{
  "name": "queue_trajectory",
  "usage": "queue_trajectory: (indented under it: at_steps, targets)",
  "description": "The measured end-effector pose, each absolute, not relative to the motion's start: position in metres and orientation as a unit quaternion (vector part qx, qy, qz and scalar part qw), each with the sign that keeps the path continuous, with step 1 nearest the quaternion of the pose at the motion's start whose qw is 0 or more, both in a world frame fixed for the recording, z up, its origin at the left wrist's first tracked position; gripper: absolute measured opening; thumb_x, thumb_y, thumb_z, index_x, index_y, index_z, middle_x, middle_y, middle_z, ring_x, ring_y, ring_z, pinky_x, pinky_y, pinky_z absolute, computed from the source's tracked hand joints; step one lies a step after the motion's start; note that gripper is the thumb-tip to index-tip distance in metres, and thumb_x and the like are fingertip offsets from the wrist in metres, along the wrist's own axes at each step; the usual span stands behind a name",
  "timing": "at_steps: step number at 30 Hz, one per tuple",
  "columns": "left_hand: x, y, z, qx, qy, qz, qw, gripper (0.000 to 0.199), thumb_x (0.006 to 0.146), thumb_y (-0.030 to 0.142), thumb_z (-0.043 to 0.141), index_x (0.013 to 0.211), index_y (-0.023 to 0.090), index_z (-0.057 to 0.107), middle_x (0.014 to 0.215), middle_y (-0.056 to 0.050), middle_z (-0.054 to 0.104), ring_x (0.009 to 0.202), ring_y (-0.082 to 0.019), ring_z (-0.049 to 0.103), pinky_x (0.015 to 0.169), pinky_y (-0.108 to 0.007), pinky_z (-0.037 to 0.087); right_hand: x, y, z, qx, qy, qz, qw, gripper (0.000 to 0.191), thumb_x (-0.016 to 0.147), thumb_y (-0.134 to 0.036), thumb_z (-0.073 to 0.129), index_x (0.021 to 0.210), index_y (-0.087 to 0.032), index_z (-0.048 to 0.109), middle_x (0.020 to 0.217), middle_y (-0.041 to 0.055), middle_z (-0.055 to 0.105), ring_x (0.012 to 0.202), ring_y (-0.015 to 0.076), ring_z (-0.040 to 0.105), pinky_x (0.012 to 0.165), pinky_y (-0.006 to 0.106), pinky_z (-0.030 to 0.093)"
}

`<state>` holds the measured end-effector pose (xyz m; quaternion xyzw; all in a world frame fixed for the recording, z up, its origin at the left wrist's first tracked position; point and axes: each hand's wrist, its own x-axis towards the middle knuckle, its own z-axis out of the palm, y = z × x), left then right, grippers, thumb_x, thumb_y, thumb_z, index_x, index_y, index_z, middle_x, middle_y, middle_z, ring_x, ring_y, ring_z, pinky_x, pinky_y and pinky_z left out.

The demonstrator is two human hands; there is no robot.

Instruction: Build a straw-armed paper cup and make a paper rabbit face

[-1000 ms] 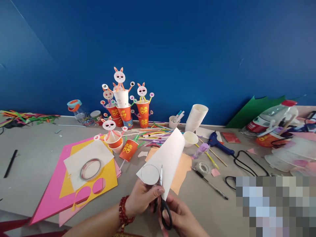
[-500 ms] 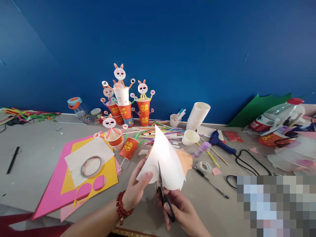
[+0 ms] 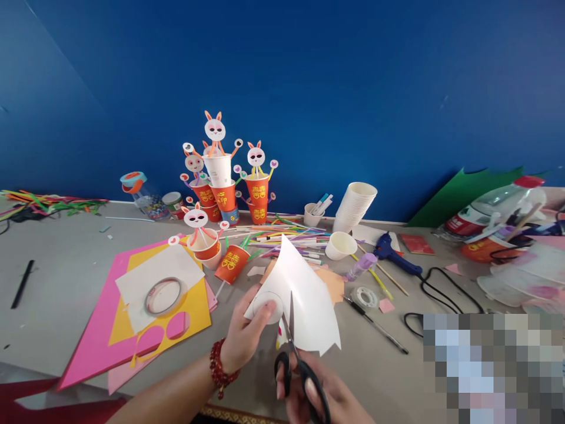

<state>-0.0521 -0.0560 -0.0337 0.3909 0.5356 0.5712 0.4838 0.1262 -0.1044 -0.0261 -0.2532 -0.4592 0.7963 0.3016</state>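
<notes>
My left hand [image 3: 247, 330] pinches the left part of a curved sheet of white paper [image 3: 309, 300], its thumb pressed on a circle outlined there. In my right hand [image 3: 333, 388] is a pair of scissors [image 3: 289, 340] with black handles. Their handle loops are spread and the blades part around the paper, just right of the circle. The sheet's lower edge is ragged. Orange paper [image 3: 332, 284] lies behind it. Some of my right fingers are hidden behind the scissors and the sheet.
Rabbit-faced paper cups [image 3: 257, 191] stand at the back left. A tape roll [image 3: 177, 291] rests on coloured sheets [image 3: 97, 330] at left. To the right are stacked white cups [image 3: 353, 209], a glue stick [image 3: 362, 266], a blue glue gun [image 3: 392, 256], a pen [image 3: 379, 328] and a bottle [image 3: 498, 203].
The scissors' handles have spread apart and my right hand has moved slightly down and right. The paper's peak has dropped a little, and its lower right corner has swung right.
</notes>
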Motion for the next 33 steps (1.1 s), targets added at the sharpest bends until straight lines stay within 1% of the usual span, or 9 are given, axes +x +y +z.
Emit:
queue_trajectory:
  at_steps: [3,6,13,19,23,27,29,31,33]
  targets:
    - [-0.053,-0.056,-0.033,0.391,0.553,0.572,0.463,0.049,0.076,0.049,0.075,0.11,0.014,0.07,0.109,-0.011,0.074,0.096,-0.025,0.069,0.082,-0.03,0.058,0.127,-0.102,-0.023,-0.272,-0.483,0.779,0.295,0.06,0.084,-0.073,0.055,0.105,-0.017,0.059,0.093,0.0078,0.061,0.055,0.0075,0.056,0.053,0.02,0.039]
    - [-0.054,-0.055,-0.032,0.424,0.55,0.56,0.452,0.044,0.078,0.049,0.073,0.106,0.014,0.072,0.106,-0.01,0.075,0.093,-0.025,0.069,0.08,-0.029,0.058,0.124,-0.102,-0.023,-0.298,-0.5,0.755,0.303,0.06,0.082,-0.075,0.056,0.101,-0.017,0.057,0.085,0.0058,0.06,0.055,0.0096,0.056,0.054,0.022,0.042]
    - [-0.054,-0.052,-0.024,0.483,0.526,0.553,0.429,0.033,0.083,0.043,0.069,0.101,0.017,0.074,0.097,-0.008,0.075,0.088,-0.024,0.069,0.079,-0.029,0.057,0.121,-0.103,-0.031,-0.295,-0.479,0.76,0.325,0.06,0.08,-0.076,0.056,0.102,-0.02,0.052,0.095,0.0065,0.058,0.051,0.0087,0.055,0.052,0.024,0.046]
    - [-0.052,-0.051,-0.02,0.481,0.502,0.526,0.489,0.035,0.082,0.044,0.071,0.103,0.015,0.072,0.094,-0.008,0.074,0.08,-0.02,0.067,0.072,-0.026,0.056,0.125,-0.101,-0.036,-0.308,-0.47,0.75,0.35,0.059,0.078,-0.073,0.062,0.101,-0.019,0.053,0.099,0.0075,0.057,0.055,0.0098,0.058,0.055,0.026,0.048]
    - [-0.048,-0.055,-0.021,0.496,0.428,0.49,0.576,0.044,0.075,0.041,0.079,0.108,0.014,0.067,0.087,-0.007,0.072,0.072,-0.018,0.066,0.066,-0.026,0.057,0.127,-0.096,-0.035,-0.31,-0.475,0.743,0.356,0.06,0.077,-0.076,0.06,0.097,-0.019,0.053,0.094,0.0066,0.058,0.053,0.0107,0.057,0.053,0.026,0.047]
    - [-0.043,-0.055,-0.015,0.501,0.384,0.457,0.626,0.038,0.081,0.039,0.073,0.107,0.015,0.059,0.082,-0.005,0.069,0.065,-0.016,0.065,0.061,-0.027,0.057,0.131,-0.095,-0.035,-0.317,-0.48,0.735,0.359,0.062,0.077,-0.077,0.06,0.096,-0.018,0.056,0.082,0.0041,0.06,0.052,0.0119,0.057,0.055,0.026,0.047]
    - [-0.042,-0.053,-0.011,0.513,0.393,0.456,0.612,0.036,0.082,0.04,0.071,0.105,0.016,0.06,0.085,-0.006,0.07,0.071,-0.019,0.067,0.067,-0.03,0.058,0.131,-0.097,-0.037,-0.322,-0.47,0.736,0.365,0.061,0.081,-0.075,0.057,0.099,-0.018,0.057,0.08,0.0044,0.061,0.052,0.0122,0.057,0.054,0.025,0.046]
    - [-0.042,-0.051,-0.006,0.535,0.415,0.466,0.569,0.035,0.08,0.04,0.072,0.103,0.016,0.062,0.094,-0.009,0.072,0.085,-0.023,0.069,0.081,-0.035,0.058,0.129,-0.099,-0.037,-0.309,-0.447,0.751,0.374,0.061,0.083,-0.075,0.053,0.101,-0.017,0.058,0.083,0.0057,0.062,0.051,0.0113,0.056,0.05,0.024,0.044]
    - [-0.042,-0.049,-0.004,0.555,0.432,0.47,0.533,0.034,0.08,0.039,0.072,0.103,0.016,0.064,0.1,-0.011,0.072,0.095,-0.025,0.068,0.088,-0.037,0.056,0.128,-0.1,-0.036,-0.277,-0.422,0.777,0.375,0.063,0.083,-0.077,0.051,0.1,-0.017,0.056,0.083,0.0053,0.061,0.048,0.0102,0.055,0.047,0.022,0.042]
